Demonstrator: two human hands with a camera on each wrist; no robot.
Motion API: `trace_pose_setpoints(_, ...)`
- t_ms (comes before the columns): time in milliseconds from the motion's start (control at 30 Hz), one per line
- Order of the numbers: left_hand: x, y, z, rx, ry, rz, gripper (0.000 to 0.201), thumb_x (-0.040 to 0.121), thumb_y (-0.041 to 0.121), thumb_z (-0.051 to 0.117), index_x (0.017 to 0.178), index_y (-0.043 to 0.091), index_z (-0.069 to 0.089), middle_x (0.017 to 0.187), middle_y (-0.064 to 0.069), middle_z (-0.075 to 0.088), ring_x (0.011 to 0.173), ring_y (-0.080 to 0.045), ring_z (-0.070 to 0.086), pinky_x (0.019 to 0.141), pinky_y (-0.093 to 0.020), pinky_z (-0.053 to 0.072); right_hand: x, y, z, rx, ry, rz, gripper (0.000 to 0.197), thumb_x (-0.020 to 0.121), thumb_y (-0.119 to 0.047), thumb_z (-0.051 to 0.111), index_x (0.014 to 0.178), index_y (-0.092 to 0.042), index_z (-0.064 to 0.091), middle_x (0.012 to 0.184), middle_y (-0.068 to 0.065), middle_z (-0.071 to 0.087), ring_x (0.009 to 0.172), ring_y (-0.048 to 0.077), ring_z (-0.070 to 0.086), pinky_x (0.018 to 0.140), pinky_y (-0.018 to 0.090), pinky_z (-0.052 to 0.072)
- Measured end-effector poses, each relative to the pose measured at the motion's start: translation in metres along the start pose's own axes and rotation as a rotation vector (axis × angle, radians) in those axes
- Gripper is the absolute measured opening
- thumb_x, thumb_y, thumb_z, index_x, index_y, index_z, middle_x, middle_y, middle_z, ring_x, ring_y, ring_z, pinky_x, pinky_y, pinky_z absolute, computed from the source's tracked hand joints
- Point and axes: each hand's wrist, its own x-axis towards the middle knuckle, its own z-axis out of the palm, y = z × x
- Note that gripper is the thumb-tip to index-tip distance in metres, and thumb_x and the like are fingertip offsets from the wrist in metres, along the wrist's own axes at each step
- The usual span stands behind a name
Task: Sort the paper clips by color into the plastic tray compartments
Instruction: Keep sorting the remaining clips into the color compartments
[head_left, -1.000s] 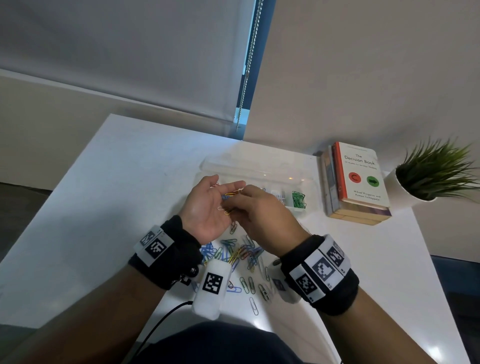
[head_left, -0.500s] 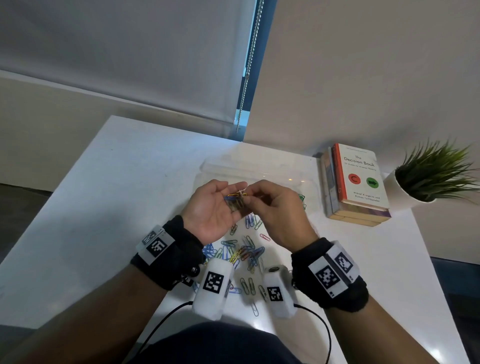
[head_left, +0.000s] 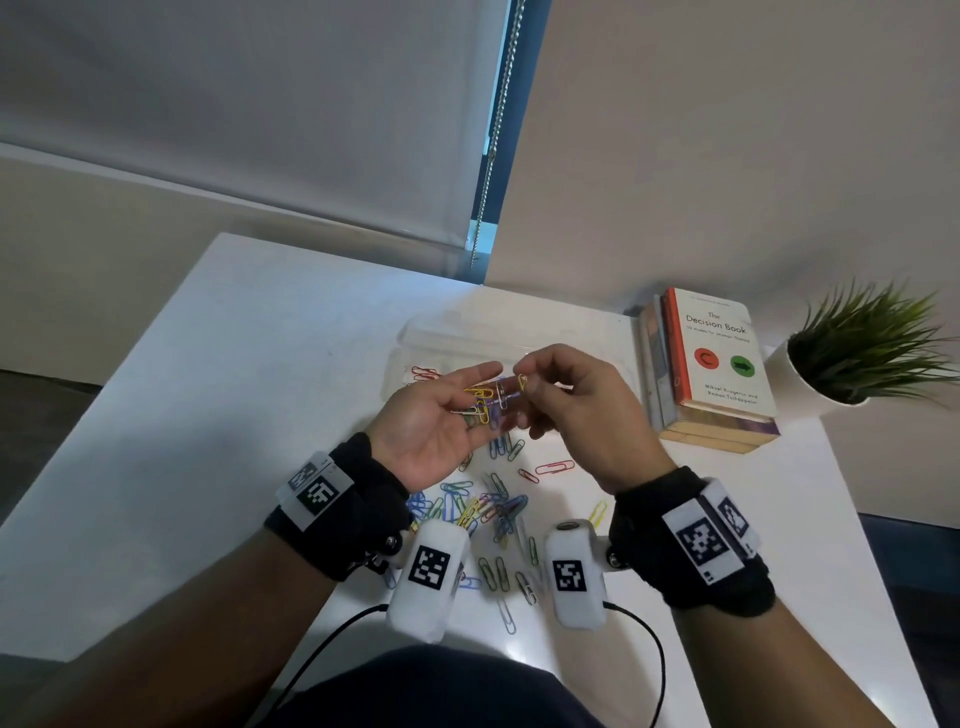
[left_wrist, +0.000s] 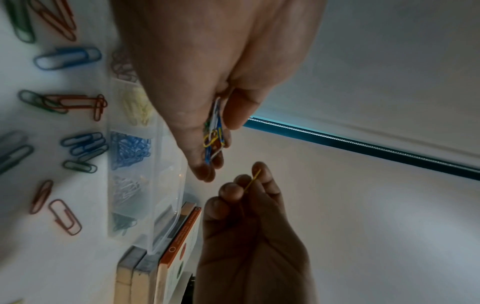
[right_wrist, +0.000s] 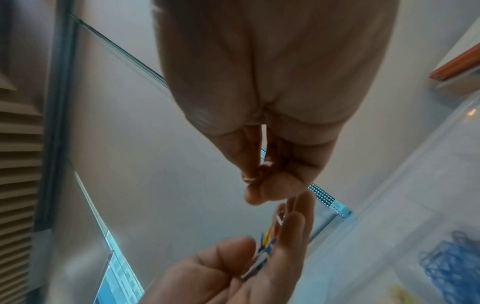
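The right hand (head_left: 582, 410) pinches a yellow clip (head_left: 522, 383) just drawn from the mixed clips (head_left: 483, 402) gripped in the left hand (head_left: 436, 421). Next, likely, it drops into the tray (left_wrist: 166, 185), yellow compartment.

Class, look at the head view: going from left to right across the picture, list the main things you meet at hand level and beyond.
left hand holding mixed paper clips → right hand pinching a yellow paper clip → stack of books → potted plant
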Motion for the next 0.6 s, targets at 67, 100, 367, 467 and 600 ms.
trace_pose_setpoints(67, -0.001, -0.001, 0.002, 0.049, -0.028, -0.001, 0.049, 0.088, -0.012, 0.027, 0.129, -0.001, 0.051, 0.118, -0.027, 0.060, 0.097, -0.038, 0.065, 0.086, -0.041, 0.057, 0.005, 0.001, -0.001, -0.099, 0.011, 0.008, 0.018, 0.091, 0.000, 0.052, 0.088, -0.014, 0.063, 0.073, 0.003, 0.062, 0.055, 0.012, 0.057, 0.055, 0.027, 0.045)
trace_pose_setpoints(100, -0.002, -0.001, 0.003, 0.078, -0.055, -0.005, 0.051, 0.087, -0.013, 0.027, 0.131, -0.001, 0.050, 0.117, -0.026, 0.060, 0.097, -0.036, 0.065, 0.089, -0.041, 0.056, 0.007, 0.001, 0.000, -0.191, 0.014, -0.006, 0.019, 0.090, -0.002, 0.053, 0.086, -0.018, 0.063, 0.071, -0.002, 0.062, 0.055, 0.010, 0.056, 0.056, 0.026, 0.044)
trace_pose_setpoints(367, -0.004, -0.002, 0.003, 0.210, -0.064, 0.034, 0.059, 0.085, -0.020, 0.024, 0.133, 0.002, 0.050, 0.096, -0.017, 0.061, 0.080, -0.021, 0.064, 0.072, -0.035, 0.057, 0.013, -0.002, 0.020, -0.789, -0.190, -0.183, 0.025, 0.092, -0.016, 0.051, 0.111, -0.021, 0.067, 0.092, 0.002, 0.061, 0.088, 0.021, 0.057, 0.073, 0.033, 0.043)
trace_pose_setpoints(467, -0.002, -0.002, 0.002, 0.232, -0.042, 0.035, 0.061, 0.085, -0.022, 0.023, 0.134, 0.004, 0.049, 0.103, -0.020, 0.059, 0.083, -0.024, 0.062, 0.065, -0.032, 0.057, 0.011, -0.001, 0.025, -0.843, -0.175, -0.224, 0.021, 0.090, -0.014, 0.053, 0.104, -0.016, 0.068, 0.083, -0.002, 0.047, 0.081, 0.019, 0.052, 0.064, 0.026, 0.030)
trace_pose_setpoints(600, -0.002, -0.002, 0.001, 0.206, -0.046, 0.028, 0.060, 0.084, -0.022, 0.023, 0.130, 0.004, 0.051, 0.098, -0.019, 0.059, 0.083, -0.024, 0.062, 0.066, -0.032, 0.057, 0.008, 0.002, 0.027, -0.794, -0.122, -0.246, 0.020, 0.088, -0.010, 0.055, 0.101, -0.015, 0.069, 0.083, 0.000, 0.050, 0.078, 0.021, 0.054, 0.062, 0.027, 0.032)
